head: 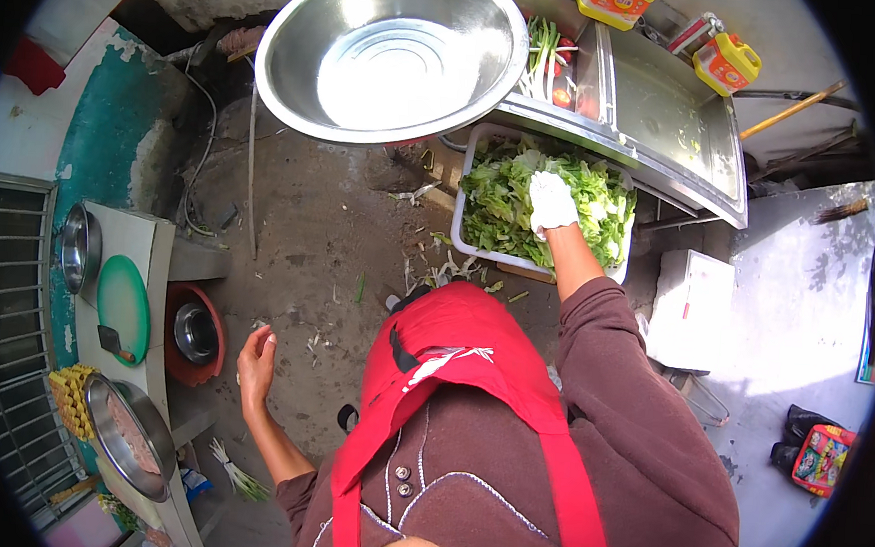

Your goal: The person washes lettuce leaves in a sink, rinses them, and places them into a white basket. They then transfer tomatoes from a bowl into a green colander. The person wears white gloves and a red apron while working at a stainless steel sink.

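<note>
My right hand (553,202), in what looks like a white glove, presses on chopped leafy greens (502,195). Its fingertips are hard to make out, so I cannot tell whether it grips any leaves. The greens heap up in a white plastic crate (457,222) below the front edge of a stainless steel sink (673,111). My left hand (255,368) is bare and hangs over the floor at my side, fingers loosely bent and apart from the thumb, with nothing seen in it. A large stainless steel basin (382,67) stands beyond the crate to the left.
Scallions (542,54) and tomatoes (561,98) lie in one sink compartment. On the left, a counter (160,256) bears a green cutting board (124,299), a cleaver (110,340) and a metal bowl of minced meat (131,435). A foam box (691,311) stands right; vegetable scraps litter the floor.
</note>
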